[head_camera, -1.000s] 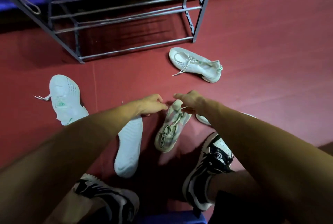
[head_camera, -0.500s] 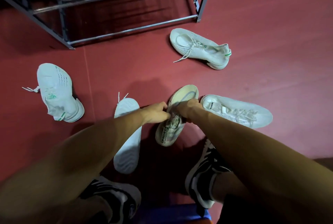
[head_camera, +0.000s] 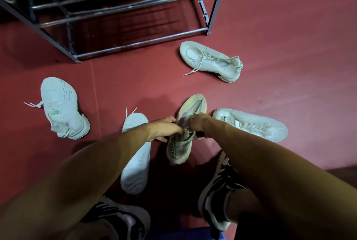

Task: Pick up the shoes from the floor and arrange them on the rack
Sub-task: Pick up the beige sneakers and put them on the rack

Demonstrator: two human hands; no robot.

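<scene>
A cream and grey sneaker [head_camera: 181, 147] with green accents lies in the middle of the red floor, toe pointing away. My left hand [head_camera: 164, 128] and my right hand [head_camera: 197, 124] both grip it at the laces and tongue. An overturned white shoe [head_camera: 136, 154] shows its sole just left of it. A white shoe [head_camera: 251, 123] lies on its side to the right. Another white sneaker [head_camera: 210, 60] lies near the rack's right leg, and one more white sneaker [head_camera: 61, 108] sits at the far left. The grey metal rack [head_camera: 123, 4] stands at the top.
My two feet in black and white sneakers [head_camera: 218, 193] are planted at the bottom of the view, the left foot [head_camera: 119, 220] partly under my forearm. A blue edge [head_camera: 193, 235] shows between them. Open red floor stretches to the right.
Both hands came together from hovering over the cream and grey sneaker to gripping it at the laces. The view shifted, bringing the white shoe on the right into sight.
</scene>
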